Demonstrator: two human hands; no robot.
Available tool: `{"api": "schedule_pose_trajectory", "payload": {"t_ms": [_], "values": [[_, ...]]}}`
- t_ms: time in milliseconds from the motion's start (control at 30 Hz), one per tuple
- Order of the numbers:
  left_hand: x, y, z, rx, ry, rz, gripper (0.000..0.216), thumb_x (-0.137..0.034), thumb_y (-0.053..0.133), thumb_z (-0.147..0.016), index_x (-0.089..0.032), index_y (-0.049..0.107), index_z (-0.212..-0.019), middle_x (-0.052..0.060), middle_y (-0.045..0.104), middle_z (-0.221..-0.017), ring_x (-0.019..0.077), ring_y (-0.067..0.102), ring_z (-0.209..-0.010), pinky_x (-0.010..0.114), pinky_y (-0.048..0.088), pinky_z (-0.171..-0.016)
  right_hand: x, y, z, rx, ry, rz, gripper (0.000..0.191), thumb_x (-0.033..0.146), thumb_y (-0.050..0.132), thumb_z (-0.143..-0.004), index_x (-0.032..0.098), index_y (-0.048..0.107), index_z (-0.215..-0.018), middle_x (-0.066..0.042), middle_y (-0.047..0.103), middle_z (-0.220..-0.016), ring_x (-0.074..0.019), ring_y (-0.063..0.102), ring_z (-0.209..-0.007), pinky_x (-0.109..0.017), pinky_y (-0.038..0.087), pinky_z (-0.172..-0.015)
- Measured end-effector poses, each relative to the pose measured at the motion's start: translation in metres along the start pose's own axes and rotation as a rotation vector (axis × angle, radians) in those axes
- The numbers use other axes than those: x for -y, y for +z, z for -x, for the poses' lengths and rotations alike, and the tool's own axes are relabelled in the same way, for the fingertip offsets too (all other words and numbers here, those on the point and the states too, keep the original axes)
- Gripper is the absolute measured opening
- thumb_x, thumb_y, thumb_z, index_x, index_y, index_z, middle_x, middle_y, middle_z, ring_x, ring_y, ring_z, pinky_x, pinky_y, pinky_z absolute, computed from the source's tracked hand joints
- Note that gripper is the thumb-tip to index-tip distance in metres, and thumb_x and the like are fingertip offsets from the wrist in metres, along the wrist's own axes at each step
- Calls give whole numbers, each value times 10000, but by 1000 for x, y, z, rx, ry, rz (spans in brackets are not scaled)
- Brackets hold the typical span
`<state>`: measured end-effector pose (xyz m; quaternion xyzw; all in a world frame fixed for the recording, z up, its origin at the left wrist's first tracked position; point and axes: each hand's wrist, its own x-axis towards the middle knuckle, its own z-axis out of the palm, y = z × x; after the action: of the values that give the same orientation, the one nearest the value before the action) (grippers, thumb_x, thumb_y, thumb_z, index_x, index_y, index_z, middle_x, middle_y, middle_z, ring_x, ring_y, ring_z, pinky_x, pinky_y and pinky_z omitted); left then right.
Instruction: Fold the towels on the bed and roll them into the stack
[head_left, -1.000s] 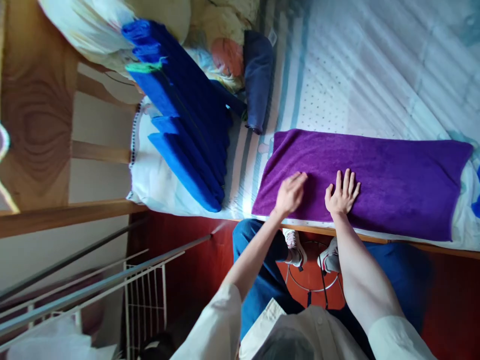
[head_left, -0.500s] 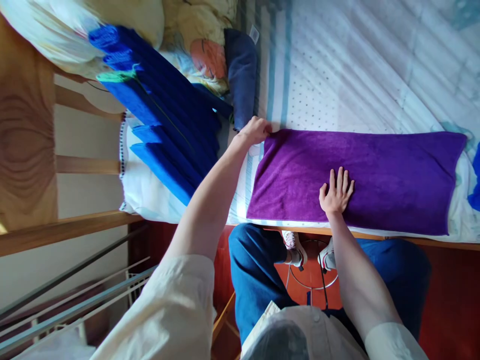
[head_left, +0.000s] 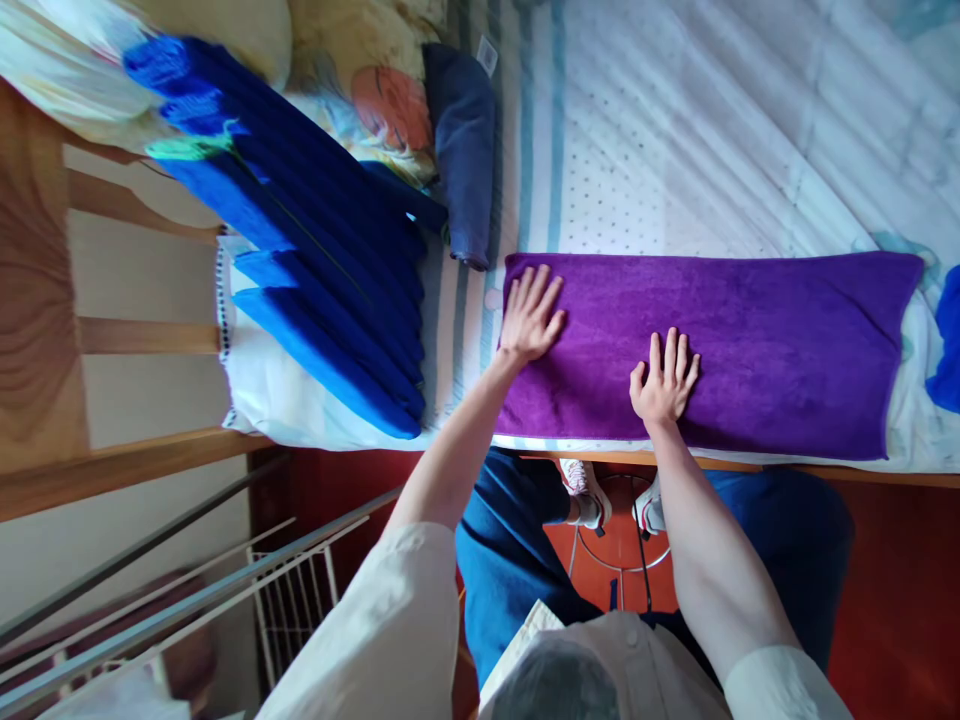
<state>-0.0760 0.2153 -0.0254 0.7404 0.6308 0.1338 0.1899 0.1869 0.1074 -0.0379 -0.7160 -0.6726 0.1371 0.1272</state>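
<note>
A purple towel (head_left: 757,350), folded into a long strip, lies flat along the near edge of a bed (head_left: 675,150). My left hand (head_left: 529,315) rests palm down on the towel's left end, fingers spread. My right hand (head_left: 663,378) lies flat and spread on the towel's near half, a little right of the left hand. Neither hand holds anything.
A stack of folded blue towels (head_left: 315,240) sits on the bed to the left, beside a rolled dark blue cloth (head_left: 463,150) and a patterned pillow (head_left: 360,70). Wooden bed frame (head_left: 45,300) at far left; a white wire rack (head_left: 292,600) below it. Another blue cloth (head_left: 946,340) at far right.
My left hand went from the towel's middle to pinch its far left corner, then came back and now lies flat on the left end. My right hand stayed pressed in place.
</note>
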Motion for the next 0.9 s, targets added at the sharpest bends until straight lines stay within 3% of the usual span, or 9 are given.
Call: {"api": "schedule_pose_trajectory", "payload": {"t_ms": [133,300,400,600,767,900], "values": [[2,0,9,-123,-240,-9,662,-451,350,-1061,-138,380,-1644,157,257,-1758,288,87,-1668,570,78,-1350,1,-1,0,15,4,-1,639,309,417,-982,177,486,-1603,-154,366,-1715,-334,256,-1626,-658,149,-1301],[-63,30,61,-24,-82,65,627,-394,394,-1037,-169,441,-1621,132,302,-1743,297,115,-1661,584,111,-1347,6,-5,1,60,32,16,640,299,418,-994,178,459,-1622,-146,341,-1729,-324,223,-1637,-636,135,-1313],[-88,47,95,-11,-100,108,628,-371,420,-1012,-179,473,-1607,135,347,-1721,310,179,-1649,580,108,-1349,10,-8,-1,89,31,36,653,305,420,-1007,188,414,-1649,-129,314,-1743,-313,189,-1649,-615,116,-1324],[-84,50,95,-14,-132,151,667,-351,479,-963,-213,473,-1615,90,355,-1721,294,196,-1646,538,95,-1361,3,-23,7,201,-12,99,680,346,439,-1038,197,321,-1691,-112,241,-1771,-307,143,-1660,-582,99,-1336],[-83,50,93,-11,-135,181,704,-351,518,-930,-245,460,-1624,63,362,-1721,301,189,-1648,552,78,-1362,-21,-43,61,293,-56,128,643,380,443,-1056,206,370,-1670,-117,268,-1764,-294,179,-1655,-555,137,-1336],[-83,51,94,-18,-132,198,716,-345,523,-917,-251,461,-1624,61,368,-1719,310,200,-1645,556,82,-1362,-14,-44,84,280,-13,133,625,374,432,-1059,195,395,-1656,-139,291,-1752,-309,190,-1651,-591,158,-1322]]}}
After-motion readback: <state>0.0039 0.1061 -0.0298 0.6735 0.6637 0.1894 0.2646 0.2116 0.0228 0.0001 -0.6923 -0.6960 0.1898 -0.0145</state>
